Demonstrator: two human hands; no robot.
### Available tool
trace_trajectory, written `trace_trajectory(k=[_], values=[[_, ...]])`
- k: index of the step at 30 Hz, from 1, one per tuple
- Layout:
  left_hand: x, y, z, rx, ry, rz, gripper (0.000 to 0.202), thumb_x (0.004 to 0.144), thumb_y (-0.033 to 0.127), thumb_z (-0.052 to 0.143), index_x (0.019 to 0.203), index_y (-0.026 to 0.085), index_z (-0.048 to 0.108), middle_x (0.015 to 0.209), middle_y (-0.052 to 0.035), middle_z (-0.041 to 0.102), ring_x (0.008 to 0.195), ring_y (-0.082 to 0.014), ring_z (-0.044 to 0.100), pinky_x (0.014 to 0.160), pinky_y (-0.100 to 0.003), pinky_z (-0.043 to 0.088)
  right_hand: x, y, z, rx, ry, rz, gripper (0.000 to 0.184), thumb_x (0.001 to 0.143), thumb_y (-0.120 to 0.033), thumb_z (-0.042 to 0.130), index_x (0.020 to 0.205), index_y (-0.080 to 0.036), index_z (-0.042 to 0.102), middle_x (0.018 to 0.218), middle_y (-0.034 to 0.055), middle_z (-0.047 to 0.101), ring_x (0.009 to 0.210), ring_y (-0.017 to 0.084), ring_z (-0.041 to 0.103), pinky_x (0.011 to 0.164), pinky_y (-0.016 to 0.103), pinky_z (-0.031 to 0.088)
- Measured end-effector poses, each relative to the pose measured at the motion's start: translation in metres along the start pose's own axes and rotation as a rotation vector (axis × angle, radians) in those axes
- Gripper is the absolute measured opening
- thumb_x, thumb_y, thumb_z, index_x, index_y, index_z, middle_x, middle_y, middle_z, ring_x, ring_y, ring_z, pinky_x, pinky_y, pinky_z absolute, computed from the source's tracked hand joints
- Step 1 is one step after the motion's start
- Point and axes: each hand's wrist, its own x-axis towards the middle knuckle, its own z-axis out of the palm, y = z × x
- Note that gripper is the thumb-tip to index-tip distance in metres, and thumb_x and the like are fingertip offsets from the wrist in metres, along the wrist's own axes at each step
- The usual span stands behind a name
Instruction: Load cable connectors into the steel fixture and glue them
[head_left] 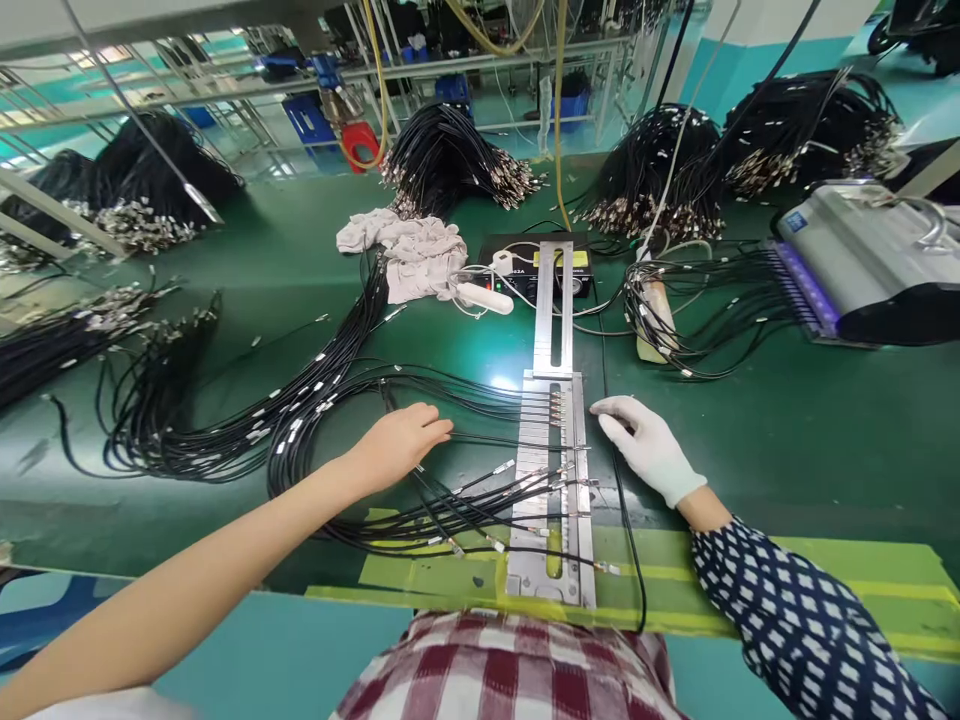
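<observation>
My left hand [405, 440], bare, is closed around a thin black cable [495, 440] that runs right onto a slotted metal fixture [532, 455]. Its fingertips are left of the fixture, above more loose cables. My right hand [652, 450] wears a white glove and hovers just right of the fixture, thumb and fingers curved with a small gap and nothing visible between them. Several cable ends sit side by side in the fixture's upper slots. Below them, a loose bunch of black cables [405, 530] with white tags lies across its lower part.
A black control box [585, 275] and crumpled white gloves [420, 250] lie behind the fixture. A silver lamp unit [900, 260] glows purple at right over cables. Cable piles [450, 150] line the back of the green table [787, 430]. Yellow tape [840, 570] covers its front edge.
</observation>
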Motion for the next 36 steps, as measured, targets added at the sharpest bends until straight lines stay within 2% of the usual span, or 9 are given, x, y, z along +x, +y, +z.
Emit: trace_trajectory(k=[2, 5, 11, 16, 19, 22, 25, 29, 36], values=[[0.007, 0.001, 0.01, 0.095, -0.079, -0.046, 0.033, 0.103, 0.027, 0.035, 0.094, 0.016, 0.065, 0.08, -0.0068, 0.058, 0.077, -0.0216, 0.053, 0.067, -0.032, 0.044, 0.0, -0.001, 0.001, -0.021, 0.006, 0.0, 0.021, 0.095, -0.036, 0.052, 0.101, -0.024, 0.069, 0.107, 0.0061, 0.07, 0.101, 0.024, 0.067, 0.094, 0.041, 0.053], [0.02, 0.021, 0.018, 0.079, -0.111, -0.134, 0.022, 0.098, 0.019, 0.04, 0.101, 0.015, 0.062, 0.091, -0.009, 0.06, 0.087, -0.0246, 0.055, 0.076, -0.037, 0.045, 0.002, -0.002, 0.002, -0.063, 0.006, -0.018, 0.02, 0.095, -0.035, 0.052, 0.1, -0.025, 0.069, 0.105, 0.0054, 0.071, 0.1, 0.024, 0.067, 0.093, 0.041, 0.053], [0.057, 0.094, 0.027, -0.248, 0.051, -0.088, 0.031, 0.092, 0.014, 0.045, 0.122, 0.013, 0.053, 0.117, -0.013, 0.057, 0.105, -0.0263, 0.052, 0.089, -0.041, 0.044, 0.003, -0.003, 0.003, -0.097, 0.004, -0.033, 0.022, 0.096, -0.034, 0.05, 0.099, -0.024, 0.069, 0.104, 0.0059, 0.071, 0.098, 0.024, 0.067, 0.092, 0.041, 0.053], [0.083, 0.117, 0.037, -0.44, 0.141, -0.057, 0.015, 0.095, 0.014, 0.045, 0.102, 0.016, 0.058, 0.109, -0.0109, 0.057, 0.1, -0.0242, 0.05, 0.088, -0.039, 0.045, 0.002, -0.006, 0.002, -0.092, 0.006, -0.042, 0.023, 0.097, -0.035, 0.049, 0.099, -0.024, 0.069, 0.103, 0.0067, 0.071, 0.098, 0.023, 0.067, 0.091, 0.041, 0.054], [0.087, 0.111, 0.034, -0.613, 0.134, -0.074, 0.014, 0.096, 0.013, 0.044, 0.093, 0.017, 0.056, 0.097, -0.0065, 0.058, 0.094, -0.0204, 0.051, 0.085, -0.034, 0.046, 0.002, -0.008, 0.001, -0.093, 0.008, -0.036, 0.022, 0.097, -0.035, 0.05, 0.099, -0.024, 0.069, 0.105, 0.0065, 0.071, 0.1, 0.023, 0.066, 0.093, 0.041, 0.054], [0.08, 0.092, 0.032, -0.715, 0.19, -0.092, 0.016, 0.1, 0.017, 0.041, 0.098, 0.018, 0.057, 0.096, -0.0051, 0.059, 0.092, -0.0172, 0.056, 0.084, -0.03, 0.048, 0.002, -0.01, 0.0, -0.105, -0.008, -0.035, 0.02, 0.097, -0.032, 0.05, 0.1, -0.024, 0.068, 0.105, 0.0062, 0.071, 0.1, 0.023, 0.066, 0.094, 0.042, 0.053], [0.069, 0.065, 0.035, -0.648, 0.18, -0.084, 0.021, 0.103, 0.022, 0.04, 0.104, 0.018, 0.061, 0.095, -0.0052, 0.061, 0.089, -0.0162, 0.06, 0.082, -0.028, 0.049, 0.003, -0.011, 0.0, -0.122, -0.019, -0.04, 0.02, 0.097, -0.03, 0.05, 0.1, -0.024, 0.068, 0.105, 0.0058, 0.071, 0.1, 0.023, 0.066, 0.093, 0.042, 0.053], [0.061, 0.039, 0.042, -0.538, 0.1, 0.068, 0.029, 0.104, 0.025, 0.038, 0.111, 0.017, 0.065, 0.09, -0.0056, 0.064, 0.083, -0.0156, 0.062, 0.076, -0.025, 0.05, 0.005, -0.011, 0.0, -0.158, -0.023, -0.034, 0.018, 0.097, -0.028, 0.05, 0.099, -0.025, 0.068, 0.104, 0.0052, 0.071, 0.099, 0.023, 0.067, 0.091, 0.041, 0.053], [0.069, 0.031, 0.036, -0.369, 0.059, 0.203, 0.045, 0.102, 0.013, 0.027, 0.13, 0.021, 0.061, 0.089, -0.0042, 0.065, 0.078, -0.0121, 0.061, 0.072, -0.02, 0.05, 0.003, -0.008, 0.0, -0.158, -0.033, -0.035, 0.018, 0.098, -0.029, 0.05, 0.1, -0.025, 0.067, 0.105, 0.005, 0.071, 0.1, 0.023, 0.066, 0.092, 0.041, 0.053]])
